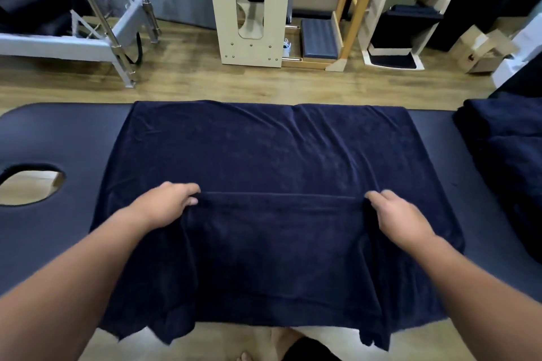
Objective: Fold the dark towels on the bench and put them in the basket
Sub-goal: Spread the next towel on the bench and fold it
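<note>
From the head view, a large navy terry towel lies spread across the dark padded surface, its near edge hanging over the front. The left hand and right hand each pinch a lifted edge of the cloth, drawn taut between them. To fold well, I would carry both ends forward evenly to meet the far hem, then smooth it. More dark towels are heaped to the right. No basket is visible.
</note>
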A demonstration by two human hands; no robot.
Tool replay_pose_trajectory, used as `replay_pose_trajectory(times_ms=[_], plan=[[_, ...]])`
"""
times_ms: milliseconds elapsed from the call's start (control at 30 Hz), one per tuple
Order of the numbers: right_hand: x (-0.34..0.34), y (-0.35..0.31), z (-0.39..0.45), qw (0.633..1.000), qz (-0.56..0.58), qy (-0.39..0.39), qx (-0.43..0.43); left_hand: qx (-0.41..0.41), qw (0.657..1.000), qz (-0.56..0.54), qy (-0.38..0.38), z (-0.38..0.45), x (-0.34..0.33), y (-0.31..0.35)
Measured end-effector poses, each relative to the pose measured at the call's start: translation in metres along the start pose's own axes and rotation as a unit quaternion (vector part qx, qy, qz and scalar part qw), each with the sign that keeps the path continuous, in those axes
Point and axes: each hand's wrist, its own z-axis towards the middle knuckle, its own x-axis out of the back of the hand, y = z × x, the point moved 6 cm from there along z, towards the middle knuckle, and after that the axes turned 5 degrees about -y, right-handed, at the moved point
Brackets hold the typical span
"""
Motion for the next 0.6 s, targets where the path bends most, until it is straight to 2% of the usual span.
replay_pose_trajectory(times_ms=[100,167,267,333,367,433,500,533,600], plan=[[0.029,0.002,0.072,1.000,-0.015,0.006,0.026,0.011,0.999,0.046,-0.005,0.050,0.043,0.000],[0.050,0.001,0.115,0.999,-0.006,0.023,0.030,0.046,0.994,0.095,0.013,0.078,0.069,0.002],[0.079,0.003,0.162,0.993,-0.018,0.109,-0.044,0.109,0.977,0.145,0.116,0.103,0.098,0.010],[0.080,-0.008,0.172,0.989,-0.007,0.125,-0.083,0.088,0.972,0.143,0.167,0.107,0.099,0.024],[0.074,-0.019,0.172,0.993,-0.002,0.107,-0.058,0.050,0.975,0.139,0.164,0.107,0.092,0.035],[0.051,-0.047,0.157,0.996,-0.014,0.060,0.061,-0.028,0.984,0.162,0.066,0.103,0.060,0.056],[0.023,-0.067,0.124,0.988,-0.032,0.007,0.154,-0.036,0.970,0.227,-0.072,0.091,0.021,0.065],[0.008,-0.072,0.108,0.984,-0.040,-0.030,0.172,-0.029,0.961,0.254,-0.104,0.085,0.007,0.065],[-0.022,-0.069,0.084,0.976,-0.069,-0.107,0.176,-0.021,0.954,0.284,-0.093,0.080,-0.010,0.060]])
